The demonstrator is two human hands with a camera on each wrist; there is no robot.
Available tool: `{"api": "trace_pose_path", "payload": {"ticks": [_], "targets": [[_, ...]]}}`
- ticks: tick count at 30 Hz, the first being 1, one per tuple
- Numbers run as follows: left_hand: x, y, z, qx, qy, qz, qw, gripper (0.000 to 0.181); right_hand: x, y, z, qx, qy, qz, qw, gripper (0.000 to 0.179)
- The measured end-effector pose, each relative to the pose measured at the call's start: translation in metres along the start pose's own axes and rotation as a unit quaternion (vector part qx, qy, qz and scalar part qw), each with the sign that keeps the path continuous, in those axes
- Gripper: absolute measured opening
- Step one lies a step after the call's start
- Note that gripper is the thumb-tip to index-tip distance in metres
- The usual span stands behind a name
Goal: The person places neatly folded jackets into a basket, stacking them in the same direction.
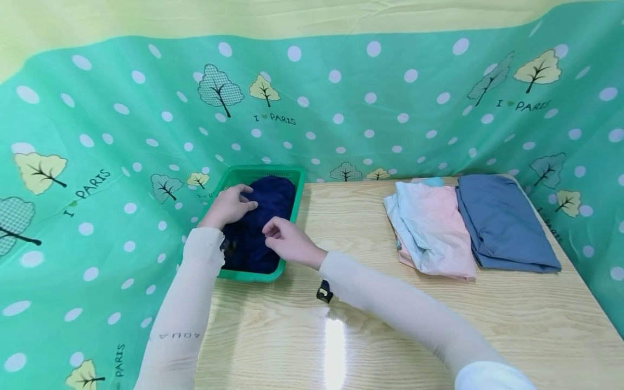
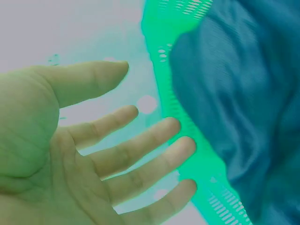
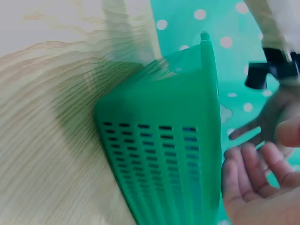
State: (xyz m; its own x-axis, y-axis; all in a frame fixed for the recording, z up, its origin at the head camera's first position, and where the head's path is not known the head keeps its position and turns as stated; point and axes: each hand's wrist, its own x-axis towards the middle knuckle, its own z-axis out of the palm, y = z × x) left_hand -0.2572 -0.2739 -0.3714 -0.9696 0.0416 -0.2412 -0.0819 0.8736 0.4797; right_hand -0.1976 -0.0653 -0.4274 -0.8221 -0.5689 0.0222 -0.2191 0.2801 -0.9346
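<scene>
Navy cloth (image 1: 270,200) lies bunched inside the green basket (image 1: 253,276); on my screen I see the left hand (image 1: 229,207) at the basket's left side, fingers spread, holding nothing. I have the right hand (image 1: 292,241) by the opposite rim, fingers loosely bent and empty, well apart from the folded pink-and-blue cloth (image 1: 436,227).

The left sleeve (image 1: 182,303) is off-white and close-fitting, with thin, dark lettering (image 1: 179,336) across the forearm. The right sleeve (image 1: 395,309) matches, meeting a whiter fabric edge (image 1: 492,376) higher up. Black, boxy devices sit at the left wrist (image 3: 257,75) and right wrist (image 1: 324,292).
</scene>
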Motion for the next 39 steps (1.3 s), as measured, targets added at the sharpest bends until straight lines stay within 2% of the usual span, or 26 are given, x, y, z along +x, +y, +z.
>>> {"api": "trace_pose_path", "payload": {"ticks": [5,9,12,16,19,23,24,26,31,34,39], "targets": [[-0.018,0.013,0.001,-0.038,0.037,0.039,0.9978,0.051,-0.021,0.017,-0.018,0.059,0.024,-0.018,0.9978,0.016],[-0.031,0.02,0.009,-0.083,0.07,0.069,0.9917,0.048,-0.036,0.033,-0.035,0.109,0.043,-0.002,0.9931,0.02],[-0.036,0.026,0.018,-0.114,0.092,0.093,0.9848,0.046,-0.047,0.043,-0.05,0.142,0.066,0.014,0.9876,0.019],[-0.044,0.035,0.031,-0.162,0.126,0.124,0.9709,0.041,-0.061,0.051,-0.072,0.172,0.101,0.028,0.9795,0.019],[-0.048,0.043,0.039,-0.201,0.154,0.14,0.9571,0.036,-0.073,0.056,-0.088,0.188,0.131,0.036,0.9727,0.02],[-0.05,0.053,0.052,-0.258,0.183,0.152,0.9364,0.031,-0.088,0.061,-0.107,0.218,0.182,0.035,0.9582,0.02],[-0.051,0.056,0.055,-0.278,0.185,0.153,0.93,0.03,-0.092,0.062,-0.112,0.223,0.197,0.031,0.9542,0.019],[-0.054,0.06,0.062,-0.336,0.181,0.159,0.9106,0.028,-0.099,0.065,-0.121,0.238,0.225,0.021,0.9445,0.016],[-0.063,0.07,0.083,-0.468,0.159,0.167,0.853,0.023,-0.119,0.073,-0.14,0.278,0.298,0.007,0.9133,0.011],[-0.066,0.077,0.097,-0.514,0.175,0.169,0.8227,0.017,-0.132,0.078,-0.149,0.295,0.334,0.005,0.895,0.009],[-0.063,0.09,0.123,-0.598,0.218,0.167,0.7525,0.009,-0.149,0.084,-0.161,0.328,0.385,-0.004,0.8626,0.01]]}}
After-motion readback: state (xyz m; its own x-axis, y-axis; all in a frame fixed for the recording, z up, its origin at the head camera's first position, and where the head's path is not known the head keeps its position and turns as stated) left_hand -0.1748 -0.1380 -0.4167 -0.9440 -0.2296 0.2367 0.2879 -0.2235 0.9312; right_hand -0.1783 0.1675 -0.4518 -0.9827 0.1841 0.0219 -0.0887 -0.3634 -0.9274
